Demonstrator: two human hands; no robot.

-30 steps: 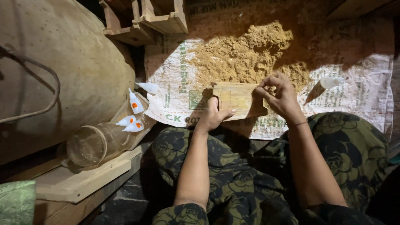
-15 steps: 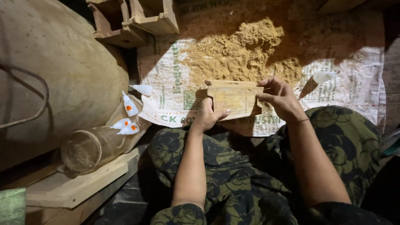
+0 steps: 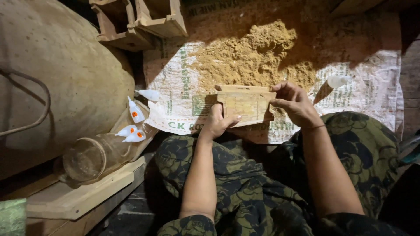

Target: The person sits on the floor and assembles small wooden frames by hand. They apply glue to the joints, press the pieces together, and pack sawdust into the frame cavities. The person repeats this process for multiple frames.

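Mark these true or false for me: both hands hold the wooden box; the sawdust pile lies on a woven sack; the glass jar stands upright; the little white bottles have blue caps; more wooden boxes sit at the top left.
1. Both hands hold the wooden box. True: the left hand grips one end of the wooden box and the right hand the other.
2. The sawdust pile lies on a woven sack. True: the sawdust is heaped on the printed sack.
3. The glass jar stands upright. False: the jar lies on its side on a board.
4. The little white bottles have blue caps. False: the bottles show orange marks.
5. More wooden boxes sit at the top left. True: the boxes are there.
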